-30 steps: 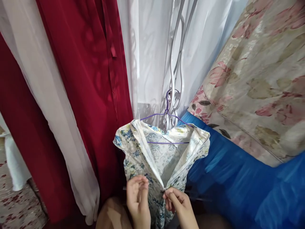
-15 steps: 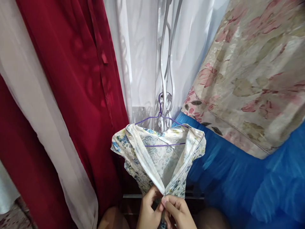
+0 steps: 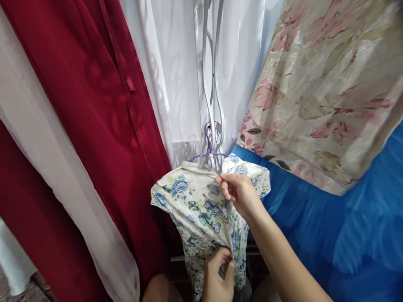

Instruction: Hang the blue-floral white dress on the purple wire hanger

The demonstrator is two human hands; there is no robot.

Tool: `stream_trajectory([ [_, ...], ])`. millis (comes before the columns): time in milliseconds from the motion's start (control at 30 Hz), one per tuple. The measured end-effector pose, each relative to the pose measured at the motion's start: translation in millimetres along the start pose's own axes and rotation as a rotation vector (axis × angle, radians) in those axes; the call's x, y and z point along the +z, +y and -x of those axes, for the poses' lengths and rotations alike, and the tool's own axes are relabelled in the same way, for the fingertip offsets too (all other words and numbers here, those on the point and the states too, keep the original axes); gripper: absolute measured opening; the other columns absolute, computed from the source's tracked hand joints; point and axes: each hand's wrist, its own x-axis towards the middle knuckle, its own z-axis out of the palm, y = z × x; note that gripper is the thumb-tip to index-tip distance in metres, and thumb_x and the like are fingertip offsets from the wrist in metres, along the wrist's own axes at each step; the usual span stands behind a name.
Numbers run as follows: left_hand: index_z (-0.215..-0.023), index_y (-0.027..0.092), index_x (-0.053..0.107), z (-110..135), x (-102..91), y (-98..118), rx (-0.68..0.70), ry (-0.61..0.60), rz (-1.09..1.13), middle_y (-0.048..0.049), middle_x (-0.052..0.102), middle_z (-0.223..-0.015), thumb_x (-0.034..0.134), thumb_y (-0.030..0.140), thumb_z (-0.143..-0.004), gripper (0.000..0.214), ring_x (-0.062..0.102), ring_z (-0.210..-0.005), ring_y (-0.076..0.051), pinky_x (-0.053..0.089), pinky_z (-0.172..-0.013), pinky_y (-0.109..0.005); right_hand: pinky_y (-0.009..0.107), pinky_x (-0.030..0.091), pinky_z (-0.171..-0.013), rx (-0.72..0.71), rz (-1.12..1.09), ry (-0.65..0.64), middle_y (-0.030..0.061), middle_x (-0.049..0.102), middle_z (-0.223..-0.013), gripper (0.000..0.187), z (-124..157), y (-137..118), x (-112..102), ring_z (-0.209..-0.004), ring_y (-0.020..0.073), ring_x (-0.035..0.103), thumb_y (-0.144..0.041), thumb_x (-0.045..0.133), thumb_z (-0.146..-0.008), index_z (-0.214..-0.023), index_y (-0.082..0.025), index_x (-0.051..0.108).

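Observation:
A cap-sleeved floral dress (image 3: 201,205), white with blue and yellow flowers, hangs on a purple wire hanger (image 3: 209,151). Its seam is closed from my lower hand up to the neckline. At the top of that seam, my right hand (image 3: 236,188) pinches with thumb and forefinger; the zipper pull is hidden by the fingertips. Lower down, my left hand (image 3: 220,272) grips the dress's fabric beside the seam, fingers closed. The hanger's shoulders are mostly covered by the cloth.
White scrolled metalwork (image 3: 212,75) bears the hanger, with white cloth (image 3: 179,63) behind. Dark red fabric (image 3: 88,96) hangs to the left beside a pale strip (image 3: 82,201). To the right are a pink-flowered cloth (image 3: 315,100) and blue tulle (image 3: 302,226).
My right hand has risen from the bottom of the V opening to the neckline, and the opening has closed. My left hand stays low on the dress. The view has shifted slightly.

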Motion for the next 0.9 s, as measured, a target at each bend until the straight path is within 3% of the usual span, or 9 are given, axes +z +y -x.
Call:
stream_trajectory([
  [100,-0.082,0.018,0.065,10.5,2.8,3.3,-0.029,-0.093,0.018,-0.0041,0.064,-0.075,0.061,0.023,-0.089,0.009,0.061,-0.073,-0.019,0.049,-0.072,-0.027,0.019,0.02,-0.034,-0.097,-0.042,0.017,-0.0023,0.053,-0.042,0.022,-8.8,-18.8,10.6,-0.034,0.0056,0.04,-0.033,0.07,-0.07,-0.067,-0.011,0.069],
  [233,-0.081,0.02,0.065,3.7,-17.8,24.2,-0.031,-0.147,-0.092,-0.0049,0.067,-0.08,0.061,0.015,-0.086,0.008,0.063,-0.078,-0.021,0.049,-0.076,-0.03,0.019,0.024,-0.036,-0.144,0.004,0.007,-0.0028,0.055,-0.044,0.025,4.7,-6.8,8.6,-0.035,0.0075,0.042,-0.038,0.067,-0.078,-0.074,-0.014,0.068],
  [333,-0.092,0.021,0.065,-29.7,-51.3,62.1,0.121,-0.087,-0.142,-0.0057,0.069,-0.091,0.058,0.014,-0.089,0.01,0.064,-0.09,-0.022,0.049,-0.085,-0.032,0.02,0.026,-0.039,-0.182,0.089,0.002,-0.0029,0.055,-0.043,0.028,17.1,12.1,1.1,-0.036,0.0081,0.043,-0.042,0.065,-0.085,-0.076,-0.016,0.067],
  [400,-0.104,0.022,0.063,-60.7,-73.0,95.7,0.248,0.048,-0.101,-0.006,0.068,-0.098,0.057,0.018,-0.095,0.012,0.064,-0.096,-0.022,0.049,-0.088,-0.032,0.02,0.026,-0.04,-0.209,0.138,-0.001,-0.0034,0.053,-0.042,0.029,21.8,18.9,-2.7,-0.037,0.0076,0.04,-0.041,0.063,-0.088,-0.072,-0.016,0.065],
  [467,-0.126,0.025,0.059,-91.8,-88.2,130.2,0.366,0.15,-0.094,-0.0043,0.067,-0.098,0.054,0.021,-0.099,0.028,0.064,-0.096,-0.02,0.049,-0.089,-0.031,0.021,0.026,-0.041,-0.231,0.176,-0.013,-0.0036,0.052,-0.041,0.03,24.2,18.9,-4.1,-0.037,0.0075,0.038,-0.039,0.061,-0.089,-0.068,-0.017,0.064],
  [533,-0.136,0.026,0.056,-118.2,-95.4,159.2,0.412,0.116,-0.178,-0.003,0.068,-0.097,0.051,0.024,-0.102,0.034,0.064,-0.09,-0.018,0.049,-0.083,-0.029,0.022,0.027,-0.042,-0.247,0.202,-0.026,-0.0037,0.051,-0.041,0.031,26.0,14.6,-3.9,-0.038,0.0078,0.039,-0.038,0.06,-0.089,-0.066,-0.017,0.063],
  [600,-0.119,0.025,0.066,-136.7,-96.8,177.9,0.429,0.051,-0.286,-0.0026,0.068,-0.097,0.051,0.025,-0.102,0.023,0.063,-0.086,-0.017,0.047,-0.078,-0.028,0.022,0.028,-0.043,-0.265,0.215,-0.031,-0.0041,0.05,-0.042,0.031,27.0,10.4,-3.2,-0.039,0.0081,0.041,-0.037,0.061,-0.087,-0.064,-0.017,0.062],
  [700,-0.096,0.021,0.068,-148.2,-93.1,186.7,0.467,0.031,-0.387,-0.0015,0.066,-0.089,0.053,0.025,-0.102,0.016,0.061,-0.079,-0.016,0.045,-0.074,-0.027,0.023,0.028,-0.043,-0.27,0.232,-0.017,-0.0054,0.047,-0.043,0.031,23.4,11.8,-4.4,-0.039,0.0081,0.039,-0.039,0.062,-0.086,-0.064,-0.018,0.061],
  [900,-0.094,0.019,0.064,-144.1,-86.5,185.6,0.553,0.181,-0.378,-0.0022,0.064,-0.087,0.054,0.024,-0.101,0.013,0.06,-0.082,-0.017,0.045,-0.076,-0.027,0.024,0.026,-0.044,-0.214,0.296,-0.006,-0.0053,0.045,-0.039,0.035,0.2,45.3,-19.5,-0.037,0.0088,0.037,-0.044,0.061,-0.083,-0.059,-0.019,0.058],
])
